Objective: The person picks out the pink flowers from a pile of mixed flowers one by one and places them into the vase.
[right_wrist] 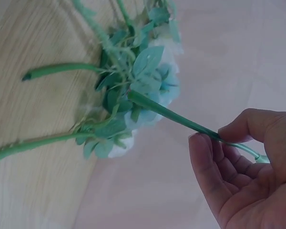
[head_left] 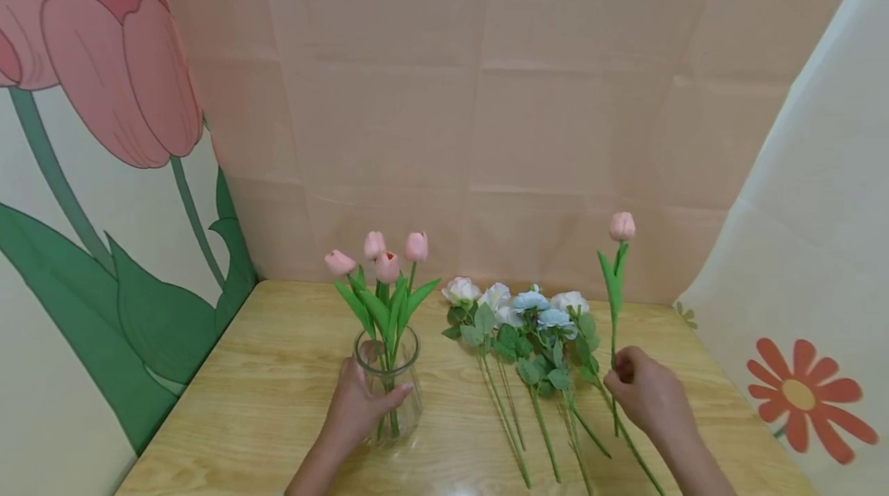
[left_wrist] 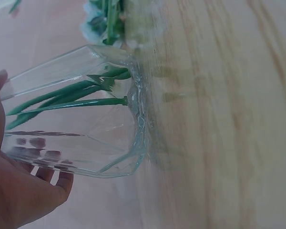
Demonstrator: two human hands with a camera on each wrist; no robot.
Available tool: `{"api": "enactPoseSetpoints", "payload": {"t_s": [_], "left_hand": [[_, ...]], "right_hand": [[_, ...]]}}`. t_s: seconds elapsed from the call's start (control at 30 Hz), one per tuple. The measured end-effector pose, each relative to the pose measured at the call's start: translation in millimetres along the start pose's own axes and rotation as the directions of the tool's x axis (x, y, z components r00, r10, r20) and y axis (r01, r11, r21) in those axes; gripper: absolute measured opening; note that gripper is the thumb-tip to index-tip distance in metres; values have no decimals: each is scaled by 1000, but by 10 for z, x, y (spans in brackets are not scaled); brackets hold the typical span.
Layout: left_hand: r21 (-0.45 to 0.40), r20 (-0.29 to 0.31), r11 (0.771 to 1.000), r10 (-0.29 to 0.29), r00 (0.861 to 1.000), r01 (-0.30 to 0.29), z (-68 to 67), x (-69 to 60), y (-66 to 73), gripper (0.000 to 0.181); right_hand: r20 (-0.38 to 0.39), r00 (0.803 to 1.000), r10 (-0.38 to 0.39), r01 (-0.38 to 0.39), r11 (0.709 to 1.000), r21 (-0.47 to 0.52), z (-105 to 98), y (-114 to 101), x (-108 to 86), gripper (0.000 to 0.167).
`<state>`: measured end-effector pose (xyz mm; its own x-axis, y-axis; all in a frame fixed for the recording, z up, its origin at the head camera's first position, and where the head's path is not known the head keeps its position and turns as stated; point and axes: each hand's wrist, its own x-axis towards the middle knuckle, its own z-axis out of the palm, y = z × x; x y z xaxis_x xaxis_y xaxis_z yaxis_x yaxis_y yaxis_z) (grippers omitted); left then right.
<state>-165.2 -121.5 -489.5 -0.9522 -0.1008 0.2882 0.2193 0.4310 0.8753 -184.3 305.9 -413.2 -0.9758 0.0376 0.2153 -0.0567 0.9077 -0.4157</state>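
A clear glass vase stands on the table's left half, holding several pink tulips with green leaves. My left hand grips the vase round its side, thumb across the front. In the left wrist view, green stems show through the faceted glass, and the fingers wrap its far side. At the right, my right hand pinches the stem of a single pink tulip, held upright above the table. The right wrist view shows thumb and fingertips on that green stem, its cut end free.
White and pale blue flowers with leafy stems lie between the vase and the right hand, blooms toward the back wall. The wooden table meets a pinkish-beige backdrop. Printed floral sheets hang at left and right.
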Motion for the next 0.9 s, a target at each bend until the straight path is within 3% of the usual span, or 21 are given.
{"api": "enactPoseSetpoints", "payload": {"t_s": [0.6,0.9], "left_hand": [[-5,5,1000,-5,1000,5,-3,-8,-8,85],[11,5,1000,-17,1000,17,-5,5,-10,85]], "right_hand": [[-45,995,-90,93,994,65,99,-380,-79,8],[-90,987,-136,146,982,118,123,-588,-88,10]]}}
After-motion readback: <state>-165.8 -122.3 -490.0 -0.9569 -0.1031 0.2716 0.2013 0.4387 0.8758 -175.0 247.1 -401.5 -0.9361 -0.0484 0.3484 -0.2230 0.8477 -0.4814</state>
